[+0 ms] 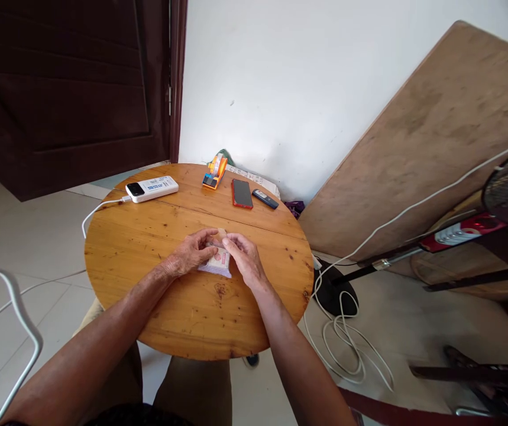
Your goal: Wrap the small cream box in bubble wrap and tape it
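Observation:
A small whitish packet (216,263) with red print and a pale purple edge lies on the round wooden table, between my hands. My left hand (194,251) is curled over its left side, thumb on top and fingers bent round the far end. From the right, my right hand (245,254) closes thumb and fingers at the packet's far right corner. A short brownish, see-through strip (222,232) sticks up by the fingertips; whether it is tape or part of the wrapping I cannot tell.
On the table (120,254) are a white device (158,187) with a cable, an orange tape dispenser (215,171), a red-edged phone (242,194) and a dark handheld device (265,199). A fan base (336,290) and coiled white cable (346,343) occupy the floor at right.

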Action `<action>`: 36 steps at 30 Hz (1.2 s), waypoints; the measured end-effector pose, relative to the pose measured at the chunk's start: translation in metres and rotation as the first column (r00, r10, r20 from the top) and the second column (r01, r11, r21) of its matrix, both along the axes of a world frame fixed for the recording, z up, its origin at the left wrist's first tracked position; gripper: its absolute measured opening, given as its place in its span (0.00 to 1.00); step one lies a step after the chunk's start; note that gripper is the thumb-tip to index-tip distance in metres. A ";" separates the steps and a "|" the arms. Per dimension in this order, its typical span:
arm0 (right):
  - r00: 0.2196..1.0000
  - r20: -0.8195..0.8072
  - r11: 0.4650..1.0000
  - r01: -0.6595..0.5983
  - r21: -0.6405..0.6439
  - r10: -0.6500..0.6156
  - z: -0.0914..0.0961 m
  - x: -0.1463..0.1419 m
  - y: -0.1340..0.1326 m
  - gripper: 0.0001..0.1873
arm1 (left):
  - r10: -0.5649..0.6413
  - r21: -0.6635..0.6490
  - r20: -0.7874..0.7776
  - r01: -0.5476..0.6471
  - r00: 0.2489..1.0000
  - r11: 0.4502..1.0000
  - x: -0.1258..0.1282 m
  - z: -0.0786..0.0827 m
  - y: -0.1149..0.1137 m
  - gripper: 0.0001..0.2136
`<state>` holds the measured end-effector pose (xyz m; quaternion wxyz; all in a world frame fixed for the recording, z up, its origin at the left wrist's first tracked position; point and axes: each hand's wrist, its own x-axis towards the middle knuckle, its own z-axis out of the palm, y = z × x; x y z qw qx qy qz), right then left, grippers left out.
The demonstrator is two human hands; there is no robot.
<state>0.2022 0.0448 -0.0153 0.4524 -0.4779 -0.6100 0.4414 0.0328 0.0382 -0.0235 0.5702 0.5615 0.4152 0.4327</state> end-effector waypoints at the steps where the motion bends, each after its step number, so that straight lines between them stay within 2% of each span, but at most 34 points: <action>1: 1.000 -0.024 1.000 -0.010 -0.013 0.010 0.001 0.000 0.003 0.13 | -0.004 0.000 -0.004 0.004 1.000 1.000 0.000 0.001 0.000 0.31; 5: 0.997 -0.067 0.999 -0.039 -0.036 0.037 0.004 0.001 0.012 0.10 | -0.012 -0.003 -0.016 0.012 1.000 1.000 -0.002 0.001 -0.001 0.32; 12: 0.996 -0.085 1.000 0.005 0.005 -0.004 0.005 -0.002 0.014 0.09 | -0.001 -0.005 0.051 0.002 0.999 1.000 -0.001 -0.009 0.003 0.30; 19: 0.991 0.126 0.987 -0.054 0.152 0.035 0.013 0.000 -0.008 0.07 | -0.001 0.024 0.015 0.001 1.000 1.000 -0.001 -0.009 0.003 0.28; 22: 0.973 0.232 0.951 -0.085 0.297 0.014 0.011 0.002 -0.019 0.08 | 0.006 0.053 -0.003 -0.006 1.000 0.999 -0.002 -0.008 0.003 0.27; 26: 0.952 0.306 0.871 -0.136 0.471 -0.016 0.008 0.003 -0.025 0.10 | 0.028 0.067 -0.043 -0.025 0.999 0.997 -0.002 -0.008 0.002 0.25; 31: 0.925 0.378 0.814 -0.185 0.551 -0.045 0.005 0.005 -0.029 0.11 | 0.040 0.084 -0.046 -0.036 0.998 0.996 -0.001 -0.013 0.003 0.23; 36: 0.832 0.540 0.757 -0.272 0.595 -0.125 0.004 0.012 -0.037 0.12 | 0.041 0.089 -0.063 -0.036 0.997 0.995 -0.003 -0.014 0.004 0.23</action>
